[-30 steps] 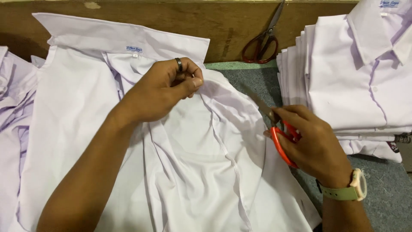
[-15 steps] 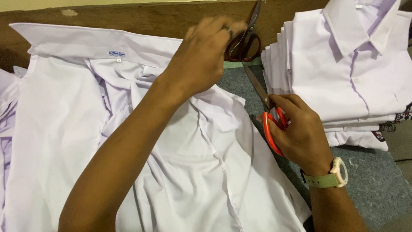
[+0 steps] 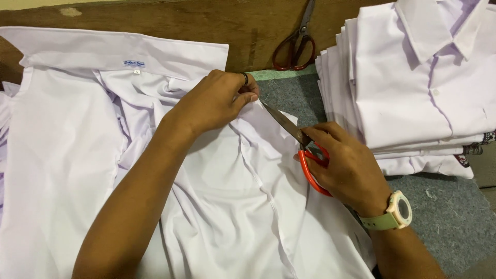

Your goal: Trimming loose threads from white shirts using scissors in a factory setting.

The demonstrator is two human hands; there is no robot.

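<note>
white shirt (image 3: 67, 155), small white neck label (image 3: 134, 63) under collar | left hand (image 3: 214, 103) pinching shirt fabric | right hand (image 3: 343, 165) gripping red-handled scissors (image 3: 302, 147), blades at fabric | folded shirt stack (image 3: 413, 88) right of shirt

left hand (image 3: 214, 103): palm down, fingers pinched together, forearm reaching up from lower left
right hand (image 3: 343, 163): fingers curled closed, watch-strapped wrist angled from lower right

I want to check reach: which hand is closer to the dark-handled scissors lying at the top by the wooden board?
Left. The left hand pinches the white shirt just below-left of the dark-handled scissors. The right hand holds orange-handled scissors farther down.
</note>
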